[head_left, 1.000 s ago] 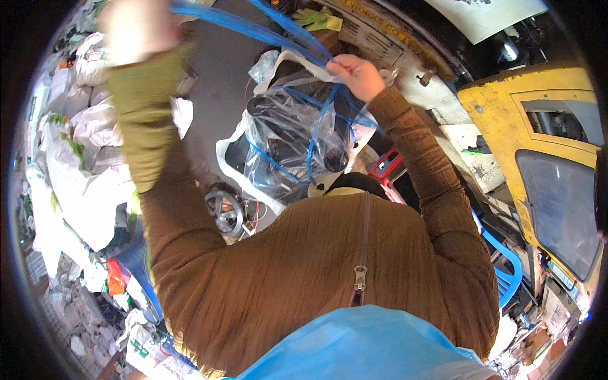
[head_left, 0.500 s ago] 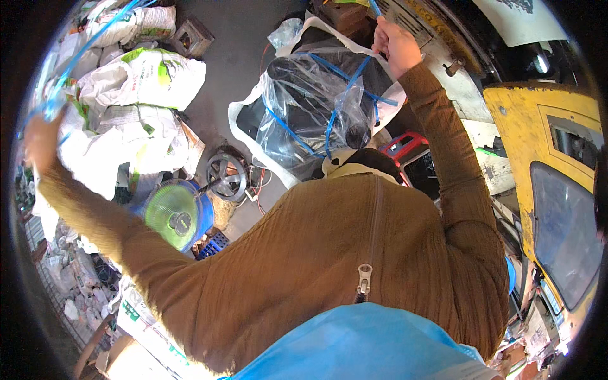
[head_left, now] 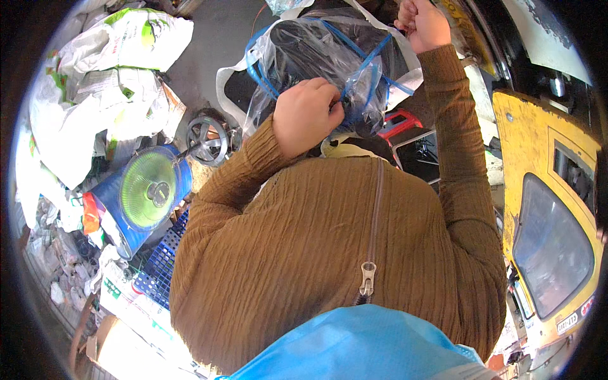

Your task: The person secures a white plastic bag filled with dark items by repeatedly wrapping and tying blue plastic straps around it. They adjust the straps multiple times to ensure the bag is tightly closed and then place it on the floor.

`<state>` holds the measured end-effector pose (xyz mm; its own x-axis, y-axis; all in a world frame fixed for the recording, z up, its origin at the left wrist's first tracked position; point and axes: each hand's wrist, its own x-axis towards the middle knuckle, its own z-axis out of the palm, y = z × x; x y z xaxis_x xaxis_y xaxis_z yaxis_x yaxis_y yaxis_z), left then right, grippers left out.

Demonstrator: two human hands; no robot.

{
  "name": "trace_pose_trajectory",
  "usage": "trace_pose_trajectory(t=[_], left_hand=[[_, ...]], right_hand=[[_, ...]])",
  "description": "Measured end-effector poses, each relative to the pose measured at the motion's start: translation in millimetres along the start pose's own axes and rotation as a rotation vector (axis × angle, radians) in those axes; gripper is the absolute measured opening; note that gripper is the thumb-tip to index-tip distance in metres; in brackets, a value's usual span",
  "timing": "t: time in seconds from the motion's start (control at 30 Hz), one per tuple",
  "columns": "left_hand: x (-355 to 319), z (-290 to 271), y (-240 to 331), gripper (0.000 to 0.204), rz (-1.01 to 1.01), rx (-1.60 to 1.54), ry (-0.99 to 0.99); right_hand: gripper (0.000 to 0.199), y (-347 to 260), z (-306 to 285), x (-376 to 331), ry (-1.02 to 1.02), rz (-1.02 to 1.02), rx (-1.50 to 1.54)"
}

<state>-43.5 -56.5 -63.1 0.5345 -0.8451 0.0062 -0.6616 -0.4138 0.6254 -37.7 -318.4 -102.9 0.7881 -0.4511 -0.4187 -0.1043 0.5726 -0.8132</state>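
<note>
A clear plastic bag point(head_left: 304, 47) of dark contents, too obscured by the film to name, lies in front of me. Blue strap point(head_left: 378, 50) crosses over it, with another length along its left side. My left hand point(head_left: 309, 115) is over the bag's near side, fingers closed on the blue strap where it meets the fingertips. Beyond the bag's right side, my right hand point(head_left: 425, 26) is raised near the upper edge, its fingers curled closed. What they hold, if anything, cannot be made out. A white sheet or sack edge point(head_left: 229, 85) shows around the bag.
Left are stuffed white sacks point(head_left: 136, 41), a blue drum point(head_left: 104, 196) with a green fan point(head_left: 149, 190), and a blue crate point(head_left: 161, 259). A small handwheel point(head_left: 207, 140) stands near the bag. A red-framed item point(head_left: 400, 123) and a yellow panel point(head_left: 516, 139) are on the right.
My left hand has come from the far left, where it held out a length of blue strap, to the bag. My right hand has moved slightly up and right.
</note>
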Motion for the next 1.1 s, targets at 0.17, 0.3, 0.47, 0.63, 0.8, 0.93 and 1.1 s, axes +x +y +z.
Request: trace_pose_trajectory(t=[0.17, 0.3, 0.47, 0.63, 0.8, 0.93, 1.1], left_hand=[[-4, 5, -30, 0.02, -0.19, -0.518, -0.098], [-5, 4, -38, 0.019, -0.329, -0.828, -0.213], [11, -7, -19, 0.029, -0.067, -0.171, 0.031], [51, -53, -61, 0.049, 0.158, 0.352, 0.59], [52, -17, -76, 0.043, -0.002, -0.229, 0.319], [55, -8, -77, 0.037, 0.023, -0.178, 0.378], [58, -12, -75, 0.035, 0.003, -0.164, 0.386]], right_hand=[[0.037, -1, 6, 18, -0.057, 0.064, 0.013], [0.037, 8, 5, 26, -0.062, 0.149, 0.044], [0.031, 1, 7, 22, -0.195, 0.126, -0.037], [0.037, -11, 24, -4, -0.119, 0.018, -0.229], [0.041, -18, 53, -21, -0.151, 0.003, -0.344], [0.041, -23, 75, -22, -0.314, 0.052, -0.353], [0.041, -18, 92, -29, -0.282, 0.048, -0.383]])
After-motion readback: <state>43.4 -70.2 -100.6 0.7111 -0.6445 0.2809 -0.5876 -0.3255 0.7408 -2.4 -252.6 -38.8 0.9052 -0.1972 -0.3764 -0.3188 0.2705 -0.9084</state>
